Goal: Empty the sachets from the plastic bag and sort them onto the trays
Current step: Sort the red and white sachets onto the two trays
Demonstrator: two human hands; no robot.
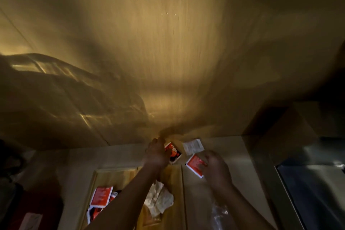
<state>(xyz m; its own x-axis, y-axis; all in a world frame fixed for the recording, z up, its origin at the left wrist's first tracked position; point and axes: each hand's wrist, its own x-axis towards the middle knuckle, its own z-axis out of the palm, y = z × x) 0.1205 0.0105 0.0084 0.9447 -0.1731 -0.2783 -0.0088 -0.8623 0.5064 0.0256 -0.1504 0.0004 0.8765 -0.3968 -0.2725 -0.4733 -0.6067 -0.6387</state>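
My left hand [156,153] reaches to the back of the counter and closes over a red sachet [173,152]. My right hand [217,167] grips another red sachet [195,164] by its right edge. A white sachet [193,146] lies flat just behind it. Below my arms stand two wooden trays: the left tray [112,173] holds red sachets [101,196], the right tray [172,177] holds pale white sachets [158,200]. The clear plastic bag [219,214] lies crumpled under my right forearm.
A wood-panelled wall [168,52] rises right behind the counter. A steel sink [313,183] sits to the right. A dark red object [37,205] stands at the lower left. The scene is dim and blurred.
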